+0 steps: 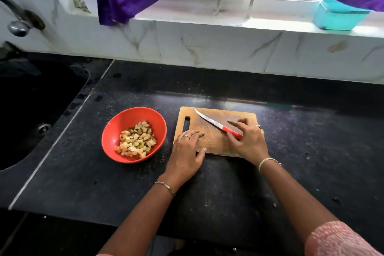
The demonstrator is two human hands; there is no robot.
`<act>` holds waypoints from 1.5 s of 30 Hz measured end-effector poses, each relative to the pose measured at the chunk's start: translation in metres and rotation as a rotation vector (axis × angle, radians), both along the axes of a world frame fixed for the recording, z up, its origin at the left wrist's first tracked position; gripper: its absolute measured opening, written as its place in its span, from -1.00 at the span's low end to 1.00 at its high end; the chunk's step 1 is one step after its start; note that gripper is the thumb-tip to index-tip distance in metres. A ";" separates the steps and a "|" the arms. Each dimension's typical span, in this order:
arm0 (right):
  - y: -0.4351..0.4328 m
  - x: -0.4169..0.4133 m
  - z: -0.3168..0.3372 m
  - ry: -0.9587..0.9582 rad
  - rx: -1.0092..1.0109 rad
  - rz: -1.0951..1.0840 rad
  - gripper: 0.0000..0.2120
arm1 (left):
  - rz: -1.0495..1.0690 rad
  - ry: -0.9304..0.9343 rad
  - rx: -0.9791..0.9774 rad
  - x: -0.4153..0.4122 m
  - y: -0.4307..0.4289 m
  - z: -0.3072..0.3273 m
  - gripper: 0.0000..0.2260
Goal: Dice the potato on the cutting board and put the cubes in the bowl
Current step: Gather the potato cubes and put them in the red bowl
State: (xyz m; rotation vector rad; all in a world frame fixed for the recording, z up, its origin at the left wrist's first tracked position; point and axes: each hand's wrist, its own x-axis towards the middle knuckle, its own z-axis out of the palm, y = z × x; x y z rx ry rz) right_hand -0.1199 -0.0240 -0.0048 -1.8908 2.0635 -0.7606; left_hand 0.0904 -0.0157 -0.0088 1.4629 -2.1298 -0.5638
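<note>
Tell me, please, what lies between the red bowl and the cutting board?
In the head view, only a narrow bare strip of black counter separates the red bowl from the cutting board; the left hand rests on the board's near edge.

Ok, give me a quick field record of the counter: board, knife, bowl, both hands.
cutting board: on the black counter, no potato visible on it
knife: lying on the board, blade pointing far-left
bowl: red, left of the board, holds the potato cubes
left hand: flat on the board's near-left corner
right hand: fingers extended over the knife's red handle, no clear grip
task: dicing looks finished
</note>
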 end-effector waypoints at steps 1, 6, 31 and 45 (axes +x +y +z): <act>-0.001 0.006 0.004 -0.041 -0.042 -0.003 -0.67 | 0.001 0.028 -0.017 0.000 -0.001 0.005 -0.60; -0.020 0.063 0.025 -0.301 -0.086 0.119 -0.67 | 0.122 0.063 -0.142 0.021 -0.010 0.033 -0.63; -0.040 0.199 0.017 -1.028 0.488 0.134 -0.58 | 0.895 0.539 0.353 0.154 -0.003 0.014 -0.81; 0.002 0.140 0.023 -1.189 0.411 0.035 -0.68 | 0.757 0.669 0.334 0.112 0.005 0.027 -0.80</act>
